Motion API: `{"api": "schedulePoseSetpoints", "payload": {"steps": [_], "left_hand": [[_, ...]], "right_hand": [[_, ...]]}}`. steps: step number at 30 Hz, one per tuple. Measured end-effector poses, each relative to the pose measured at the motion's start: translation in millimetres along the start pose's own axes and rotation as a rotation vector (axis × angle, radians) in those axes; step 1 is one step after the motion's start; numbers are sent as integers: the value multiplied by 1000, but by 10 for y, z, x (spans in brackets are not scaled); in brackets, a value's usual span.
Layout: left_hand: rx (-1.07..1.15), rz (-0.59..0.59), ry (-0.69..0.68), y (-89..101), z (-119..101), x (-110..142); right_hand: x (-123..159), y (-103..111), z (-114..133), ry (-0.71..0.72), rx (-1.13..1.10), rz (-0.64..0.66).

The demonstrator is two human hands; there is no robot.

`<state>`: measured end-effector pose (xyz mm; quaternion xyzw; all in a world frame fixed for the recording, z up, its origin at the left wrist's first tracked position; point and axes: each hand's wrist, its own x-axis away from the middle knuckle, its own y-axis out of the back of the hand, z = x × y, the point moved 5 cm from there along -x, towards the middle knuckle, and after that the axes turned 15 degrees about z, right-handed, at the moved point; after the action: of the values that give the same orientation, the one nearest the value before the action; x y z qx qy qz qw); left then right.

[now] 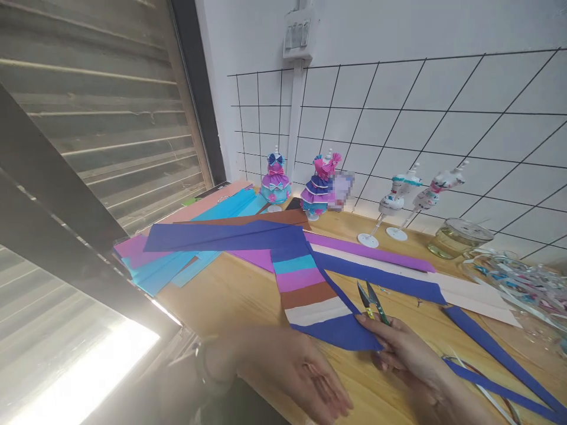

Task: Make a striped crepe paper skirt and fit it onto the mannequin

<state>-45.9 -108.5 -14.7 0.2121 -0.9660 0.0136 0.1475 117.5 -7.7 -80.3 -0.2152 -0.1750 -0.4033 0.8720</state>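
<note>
My right hand (405, 351) is closed, with thread snips (371, 300) sticking up out of it, blades parted. Its thumb also pinches the lower blue end of a striped fabric piece (312, 289). That piece has bands of blue, turquoise, purple, brown and white. My left hand (292, 369), with a bangle at the wrist, is beside the striped piece, slightly blurred. Its fingers are loosely extended and nothing shows in them. A long blue strip (221, 237) lies across the far end of the striped piece.
Coloured sheets (190, 262) are spread at the left. Two small dressed mannequins (275, 180) and two undressed ones (392, 203) stand along the wall grid. A glass jar (458, 239) and a heap of shiny trimmings (527, 280) are at the right. Blue offcuts (498, 351) lie near my right forearm.
</note>
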Motion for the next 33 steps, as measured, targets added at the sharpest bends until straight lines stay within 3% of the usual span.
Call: {"api": "schedulePoseSetpoints", "payload": {"steps": [2,3,4,7,9,11,14,17,21,28,33], "left_hand": [[56,36,-58,167,-64,91],[63,-51,-69,325,-52,106],[28,-163,-57,509,-8,98],[-351,-870,131,1219,187,130],[-430,-1040,225,1566,344,54],[-462,-1113,294,1844,465,-21],[-465,-1090,355,2105,570,-108],[-433,-1024,363,2229,622,-144],[-356,-948,293,2335,642,-142],[-161,-952,127,2524,538,-126],[10,-755,31,2514,457,-231]], "right_hand": [[20,62,-55,-15,49,-4],[22,79,-87,-20,73,0],[21,87,-119,-23,94,7],[2,70,-201,-34,132,31],[-13,40,-231,-38,137,54],[-22,16,-247,-45,126,78],[-19,7,-259,-66,96,105],[-11,11,-265,-70,87,136],[-9,31,-261,-58,150,151],[-46,150,-279,-68,269,59],[-59,216,-257,-46,355,-15]]}}
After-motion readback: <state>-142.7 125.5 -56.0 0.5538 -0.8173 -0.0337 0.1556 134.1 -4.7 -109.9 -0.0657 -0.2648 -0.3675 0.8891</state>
